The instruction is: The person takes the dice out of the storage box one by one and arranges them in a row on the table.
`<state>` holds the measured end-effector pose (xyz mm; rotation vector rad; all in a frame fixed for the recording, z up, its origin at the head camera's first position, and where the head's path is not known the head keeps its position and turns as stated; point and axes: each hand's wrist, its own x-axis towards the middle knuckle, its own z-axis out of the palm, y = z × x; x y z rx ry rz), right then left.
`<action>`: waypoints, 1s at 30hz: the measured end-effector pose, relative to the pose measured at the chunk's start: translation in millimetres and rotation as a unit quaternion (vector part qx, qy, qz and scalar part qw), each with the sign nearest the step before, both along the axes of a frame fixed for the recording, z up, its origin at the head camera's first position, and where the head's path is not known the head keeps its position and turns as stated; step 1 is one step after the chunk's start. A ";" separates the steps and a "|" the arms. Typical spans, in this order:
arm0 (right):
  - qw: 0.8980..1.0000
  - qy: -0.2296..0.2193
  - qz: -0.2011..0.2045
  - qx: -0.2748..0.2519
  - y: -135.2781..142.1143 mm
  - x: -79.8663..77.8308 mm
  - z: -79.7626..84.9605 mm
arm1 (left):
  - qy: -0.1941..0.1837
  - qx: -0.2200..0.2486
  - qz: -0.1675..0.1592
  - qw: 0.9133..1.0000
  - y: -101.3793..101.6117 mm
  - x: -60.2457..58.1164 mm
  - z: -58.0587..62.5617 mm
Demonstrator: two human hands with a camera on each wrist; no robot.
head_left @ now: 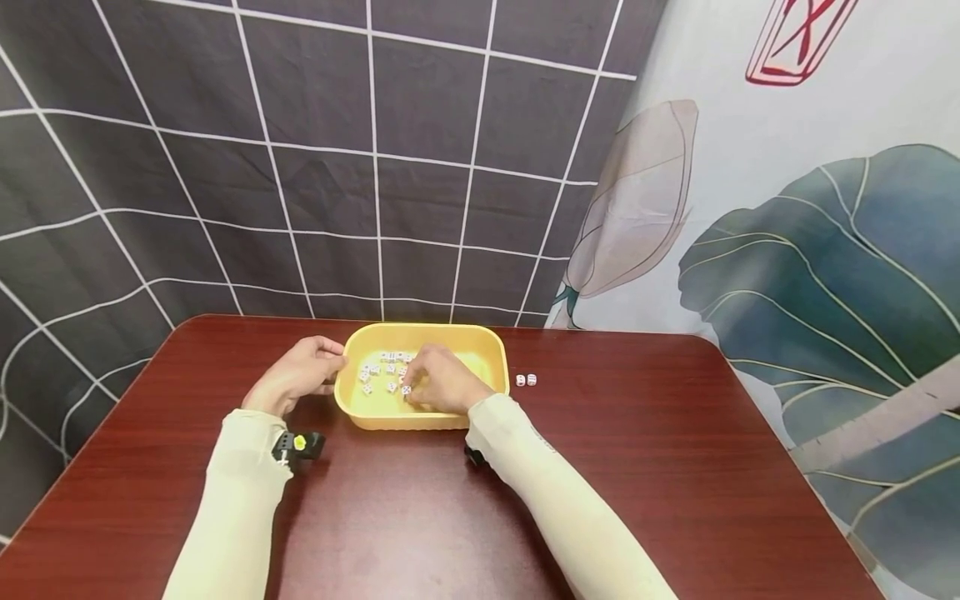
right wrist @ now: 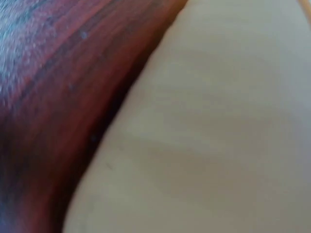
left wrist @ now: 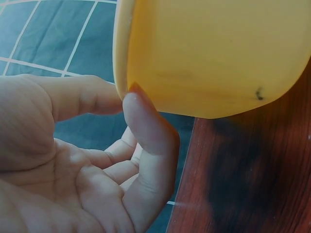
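A yellow plastic basin point(head_left: 491, 358) stands on the table with several white dice point(head_left: 391, 368) scattered inside, mostly in its left half. At its left end, my left hand point(head_left: 296, 372) pinches the rim between thumb and finger; the left wrist view shows the thumb point(left wrist: 146, 116) against the basin wall point(left wrist: 209, 63). My right hand point(head_left: 442, 379) reaches over the front rim into the basin, fingers pointing down among the dice. One die point(head_left: 406, 390) is right at its fingertips; whether they grip it, I cannot tell. The right wrist view misses the fingers.
Two dice point(head_left: 526, 380) lie side by side on the dark red wooden table point(head_left: 637, 467), just right of the basin. Behind the table's back edge hang a grey gridded cloth point(head_left: 420, 200) and a leaf-patterned cloth point(head_left: 787, 275).
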<state>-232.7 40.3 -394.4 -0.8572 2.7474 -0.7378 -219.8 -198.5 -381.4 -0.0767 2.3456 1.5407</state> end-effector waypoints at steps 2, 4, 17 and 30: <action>1.000 0.001 -0.001 -0.003 2.0 0.5 3.6 | 0.000 0.001 -0.001 1.000 -0.1 0.0 0.3; 1.000 0.003 -0.001 -0.009 4.6 1.7 7.8 | 0.000 0.003 -0.002 1.000 0.1 -0.1 0.7; 0.998 0.047 0.037 -0.025 29.0 6.1 24.1 | 0.000 0.009 -0.005 1.000 -1.0 0.8 -0.5; 0.994 0.096 0.039 -0.029 66.8 7.7 33.2 | 0.005 0.012 -0.008 1.000 -2.0 1.5 -0.1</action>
